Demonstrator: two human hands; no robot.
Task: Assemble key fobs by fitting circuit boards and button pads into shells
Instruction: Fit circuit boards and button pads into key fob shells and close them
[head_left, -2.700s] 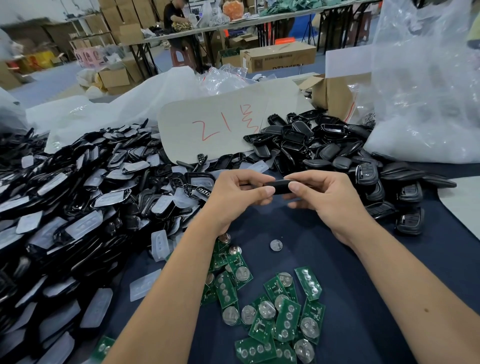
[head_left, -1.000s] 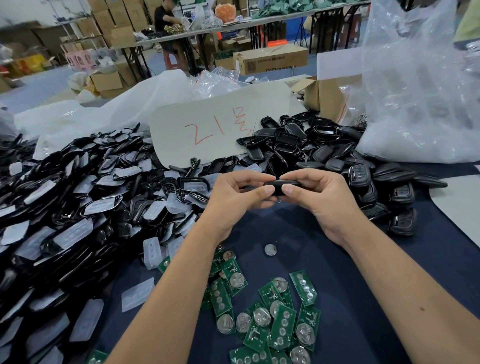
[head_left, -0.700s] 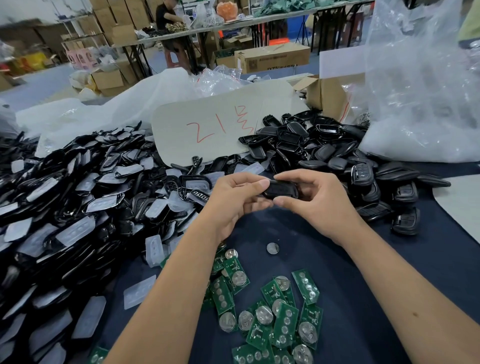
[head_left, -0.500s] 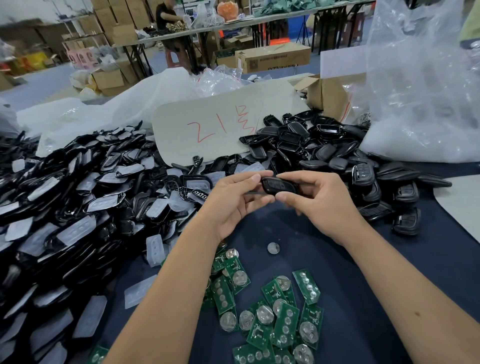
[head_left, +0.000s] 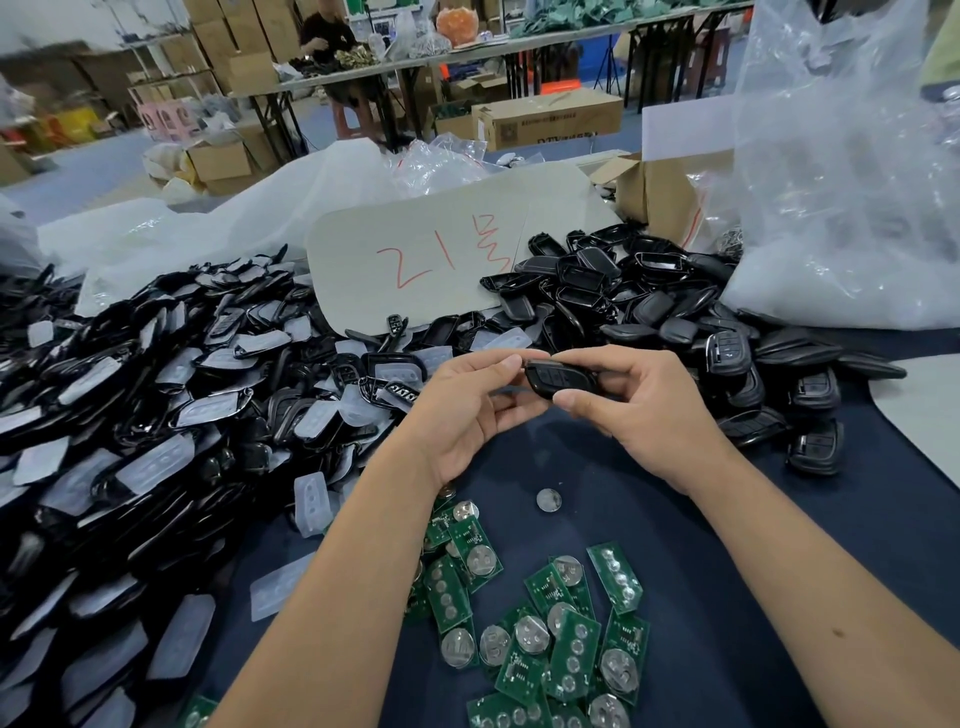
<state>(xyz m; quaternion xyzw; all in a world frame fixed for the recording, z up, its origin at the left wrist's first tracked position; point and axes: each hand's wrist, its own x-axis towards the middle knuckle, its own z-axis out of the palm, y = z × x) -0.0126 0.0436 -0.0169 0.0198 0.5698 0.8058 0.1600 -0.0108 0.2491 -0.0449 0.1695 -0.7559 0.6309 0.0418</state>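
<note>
Since the frame a few seconds back, the black key fob (head_left: 549, 375) has been turned: it then lay edge-on between the fingertips, and now its button face tips toward the camera. It has also risen a little above the tabletop (head_left: 727, 545).

Going left to right, the heap of black shells and translucent button pads (head_left: 171, 395) is loosely stacked and slopes toward the work area, so a nudge from the left forearm could send pieces sliding among the boards. The left hand (head_left: 467, 405) has only its curled fingertips pinching the fob's left end. That grip looks light, and if the halves are not fully snapped together, squeezing one end could spring the seam open. The right hand (head_left: 639, 410) has thumb and forefinger curled round the fob's right end. A slip would drop the fob onto the loose coin cell (head_left: 548, 501) or the green circuit boards (head_left: 545, 639) below.

Whether the seam is closed cannot be made out, since fingers cover both ends and the underside faces away. Board and pad inside are hidden. The left heap runs off the frame edge. On the right, the dark fobs (head_left: 810, 400) are too small to tell if they are finished.
</note>
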